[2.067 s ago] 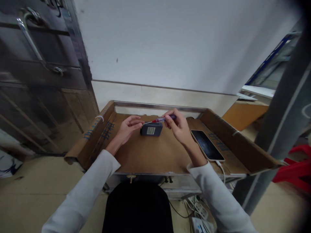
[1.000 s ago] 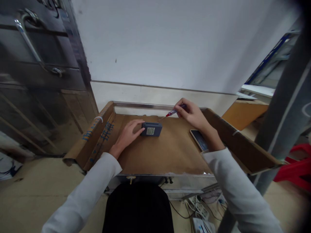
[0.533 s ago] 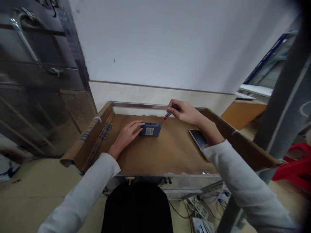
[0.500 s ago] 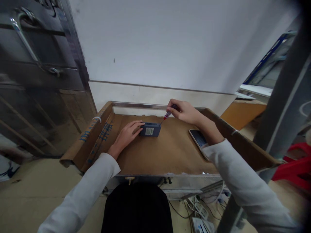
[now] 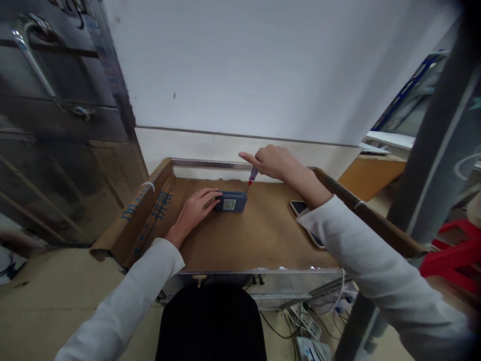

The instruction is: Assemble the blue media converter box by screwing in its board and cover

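Observation:
A small dark blue box (image 5: 236, 204) with a row of vent slots and a pale label stands on brown cardboard (image 5: 240, 245). My left hand (image 5: 197, 208) holds the box by its left end, fingers closed over its edge. In my right hand (image 5: 276, 161) is a screwdriver (image 5: 252, 176) with a red and purple translucent handle, held steeply. Its tip meets the upper right corner of the box; whether it sits in a screw I cannot tell. My right index finger or thumb sticks out to the left above the handle.
A phone (image 5: 310, 225) lies on the cardboard beneath my right forearm. Raised cardboard sides (image 5: 131, 210) edge the table left and right. A wall (image 5: 240, 75) rises behind. Power strips and cables (image 5: 306, 321) lie on the floor, and a red stool (image 5: 454, 250) is at the right.
My right hand has shifted left and its grip has changed, with a digit now extended. The screwdriver stands more upright at the box's corner. My left hand and the box stay together.

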`<action>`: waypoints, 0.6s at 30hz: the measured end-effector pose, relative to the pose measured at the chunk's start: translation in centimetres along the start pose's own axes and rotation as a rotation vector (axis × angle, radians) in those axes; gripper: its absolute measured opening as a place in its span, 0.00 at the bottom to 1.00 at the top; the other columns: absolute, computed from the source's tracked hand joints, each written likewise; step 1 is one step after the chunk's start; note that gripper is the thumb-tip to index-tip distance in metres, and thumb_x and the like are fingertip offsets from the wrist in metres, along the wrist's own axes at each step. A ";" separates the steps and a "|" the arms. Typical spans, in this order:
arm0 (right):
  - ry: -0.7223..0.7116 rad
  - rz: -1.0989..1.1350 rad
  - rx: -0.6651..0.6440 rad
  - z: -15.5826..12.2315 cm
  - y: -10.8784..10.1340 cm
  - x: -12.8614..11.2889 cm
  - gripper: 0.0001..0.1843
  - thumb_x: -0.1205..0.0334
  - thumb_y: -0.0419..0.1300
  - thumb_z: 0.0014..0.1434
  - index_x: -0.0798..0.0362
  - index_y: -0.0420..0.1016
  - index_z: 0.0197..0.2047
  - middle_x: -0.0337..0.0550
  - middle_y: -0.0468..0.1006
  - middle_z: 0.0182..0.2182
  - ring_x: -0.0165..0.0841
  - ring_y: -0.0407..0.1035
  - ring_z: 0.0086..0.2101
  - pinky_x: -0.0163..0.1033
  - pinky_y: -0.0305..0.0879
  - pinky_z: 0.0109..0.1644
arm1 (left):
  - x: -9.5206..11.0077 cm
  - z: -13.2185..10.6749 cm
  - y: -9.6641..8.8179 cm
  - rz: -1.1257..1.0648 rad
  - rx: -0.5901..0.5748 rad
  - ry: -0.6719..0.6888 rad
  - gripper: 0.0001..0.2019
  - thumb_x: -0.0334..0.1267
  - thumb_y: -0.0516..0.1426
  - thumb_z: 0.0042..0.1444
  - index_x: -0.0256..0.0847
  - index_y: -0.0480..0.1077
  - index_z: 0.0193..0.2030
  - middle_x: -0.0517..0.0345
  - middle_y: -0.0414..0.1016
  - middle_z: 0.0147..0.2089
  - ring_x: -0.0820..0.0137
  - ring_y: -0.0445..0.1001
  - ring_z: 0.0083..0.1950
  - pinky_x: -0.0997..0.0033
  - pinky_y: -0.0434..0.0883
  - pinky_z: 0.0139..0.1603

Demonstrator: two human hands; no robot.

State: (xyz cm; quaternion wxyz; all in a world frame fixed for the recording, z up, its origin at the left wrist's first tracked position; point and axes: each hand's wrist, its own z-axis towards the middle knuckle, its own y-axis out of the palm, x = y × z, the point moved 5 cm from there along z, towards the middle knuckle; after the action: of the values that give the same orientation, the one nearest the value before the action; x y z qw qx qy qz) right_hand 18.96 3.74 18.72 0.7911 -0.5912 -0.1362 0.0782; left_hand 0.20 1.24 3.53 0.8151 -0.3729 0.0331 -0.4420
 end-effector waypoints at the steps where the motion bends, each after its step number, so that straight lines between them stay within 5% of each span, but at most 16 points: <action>1: -0.019 0.067 -0.011 -0.2 0.1 0.0 0.32 0.40 0.37 0.64 0.57 0.70 0.33 0.57 0.77 0.32 0.44 0.72 0.34 0.43 0.61 0.35 | 0.0 0.0 0.0 -0.002 -0.003 -0.005 0.11 0.37 0.53 0.63 0.45 0.69 0.52 0.54 0.73 0.53 0.66 0.72 0.54 0.58 0.69 0.57; 5: -0.197 0.393 -0.109 -1.1 0.7 -0.2 0.10 0.58 0.47 0.65 0.54 0.63 0.41 0.52 0.77 0.38 0.34 0.69 0.33 0.38 0.63 0.36 | -0.2 0.1 0.2 -0.027 0.003 -0.015 0.11 0.37 0.53 0.63 0.44 0.70 0.51 0.53 0.73 0.53 0.66 0.72 0.53 0.59 0.69 0.57; 9: -0.286 0.463 -0.101 -0.9 0.6 -0.2 0.02 0.63 0.51 0.62 0.52 0.63 0.37 0.45 0.78 0.31 0.30 0.67 0.28 0.35 0.60 0.33 | -0.2 0.1 0.2 -0.021 0.022 -0.001 0.10 0.37 0.53 0.63 0.44 0.70 0.50 0.53 0.74 0.52 0.66 0.72 0.53 0.58 0.70 0.56; 14: -0.255 0.331 0.000 -0.2 0.7 -1.0 0.13 0.51 0.57 0.59 0.52 0.66 0.32 0.40 0.75 0.21 0.31 0.67 0.23 0.35 0.55 0.29 | -0.1 0.2 0.2 0.020 0.015 -0.024 0.10 0.37 0.53 0.63 0.43 0.70 0.49 0.53 0.74 0.51 0.65 0.73 0.52 0.60 0.70 0.54; 18: -0.082 0.058 0.124 -0.1 0.2 -1.6 0.27 0.41 0.48 0.62 0.55 0.70 0.27 0.52 0.74 0.24 0.40 0.71 0.30 0.38 0.54 0.31 | -0.1 0.2 0.2 0.039 0.027 -0.015 0.10 0.38 0.53 0.63 0.43 0.71 0.49 0.53 0.75 0.51 0.65 0.73 0.52 0.60 0.70 0.53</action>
State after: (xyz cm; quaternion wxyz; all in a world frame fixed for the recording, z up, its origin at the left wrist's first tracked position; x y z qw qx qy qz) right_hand 17.44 3.21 18.26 0.8173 -0.5411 -0.1462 0.1337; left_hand 0.34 1.46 3.50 0.8288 -0.3645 0.0283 -0.4236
